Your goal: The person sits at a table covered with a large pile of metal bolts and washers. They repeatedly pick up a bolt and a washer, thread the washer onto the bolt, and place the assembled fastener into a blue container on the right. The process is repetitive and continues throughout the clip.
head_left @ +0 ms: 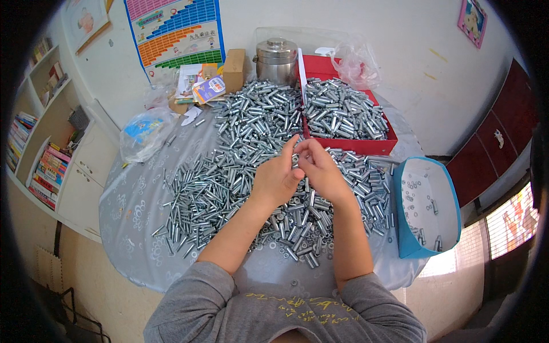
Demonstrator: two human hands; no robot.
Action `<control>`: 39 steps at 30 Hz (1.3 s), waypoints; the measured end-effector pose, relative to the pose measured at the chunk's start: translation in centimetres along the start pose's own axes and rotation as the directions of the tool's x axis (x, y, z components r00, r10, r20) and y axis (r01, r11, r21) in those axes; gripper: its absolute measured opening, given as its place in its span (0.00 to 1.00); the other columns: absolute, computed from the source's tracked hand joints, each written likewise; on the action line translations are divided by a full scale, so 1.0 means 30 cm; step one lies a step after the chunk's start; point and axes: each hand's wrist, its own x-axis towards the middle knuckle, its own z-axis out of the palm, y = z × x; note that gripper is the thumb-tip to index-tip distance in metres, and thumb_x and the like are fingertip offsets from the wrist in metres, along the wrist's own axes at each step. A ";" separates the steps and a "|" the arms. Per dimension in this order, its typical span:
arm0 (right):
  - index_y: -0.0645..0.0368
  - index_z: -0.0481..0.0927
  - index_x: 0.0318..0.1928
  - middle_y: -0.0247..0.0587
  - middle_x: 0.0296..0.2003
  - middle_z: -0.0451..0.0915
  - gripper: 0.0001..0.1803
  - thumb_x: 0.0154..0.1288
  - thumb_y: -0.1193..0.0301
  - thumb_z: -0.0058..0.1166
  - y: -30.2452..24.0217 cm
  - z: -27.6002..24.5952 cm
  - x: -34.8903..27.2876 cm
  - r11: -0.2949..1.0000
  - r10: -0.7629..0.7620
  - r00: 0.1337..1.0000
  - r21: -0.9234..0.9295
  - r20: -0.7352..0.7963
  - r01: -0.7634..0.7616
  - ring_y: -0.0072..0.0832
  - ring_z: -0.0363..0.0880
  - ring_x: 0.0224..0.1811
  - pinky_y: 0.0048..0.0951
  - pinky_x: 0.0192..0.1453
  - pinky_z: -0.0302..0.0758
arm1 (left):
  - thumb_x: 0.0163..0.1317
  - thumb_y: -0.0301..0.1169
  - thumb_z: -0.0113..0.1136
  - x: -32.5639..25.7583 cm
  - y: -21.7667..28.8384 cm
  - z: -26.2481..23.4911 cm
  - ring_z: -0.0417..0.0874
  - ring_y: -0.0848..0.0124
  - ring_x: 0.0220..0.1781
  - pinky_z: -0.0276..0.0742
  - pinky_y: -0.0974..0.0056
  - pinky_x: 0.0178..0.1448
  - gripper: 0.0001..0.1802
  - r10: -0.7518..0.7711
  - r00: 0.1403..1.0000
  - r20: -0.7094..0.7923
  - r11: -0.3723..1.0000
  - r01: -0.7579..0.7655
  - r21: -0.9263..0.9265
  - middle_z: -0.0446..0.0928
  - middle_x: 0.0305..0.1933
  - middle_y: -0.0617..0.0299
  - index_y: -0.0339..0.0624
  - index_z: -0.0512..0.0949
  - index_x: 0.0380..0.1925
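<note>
The bolts [217,188] lay heaped beneath and around both hands, on the near side of the red box [357,147], long axes pointing every way; neither hand was clearly nearer. The left hand [275,177] and right hand [322,176] hung close together by the box's near left corner, fingers curled; whether they pinched anything could not be told. The bolts looked silvery, slim, cylindrical.

Lying every which way in a messy pile on the table [134,228]: shiny silver tubes [260,111]. Toward the left edge, a jumble of skinny silver rods [200,197]. Near the front edge, little round rings [294,283], scattered.
</note>
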 end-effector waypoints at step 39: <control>0.62 0.70 0.34 0.36 0.23 0.74 0.09 0.57 0.70 0.52 0.007 -0.002 0.012 0.970 0.163 0.978 0.159 0.128 -0.182 0.22 0.76 0.25 0.23 0.26 0.71 | 0.52 0.71 0.11 0.003 -0.024 -0.015 0.76 0.55 0.26 0.65 0.56 0.30 0.53 -0.104 0.995 0.000 0.994 0.103 0.032 0.73 0.20 0.55 0.40 0.59 0.61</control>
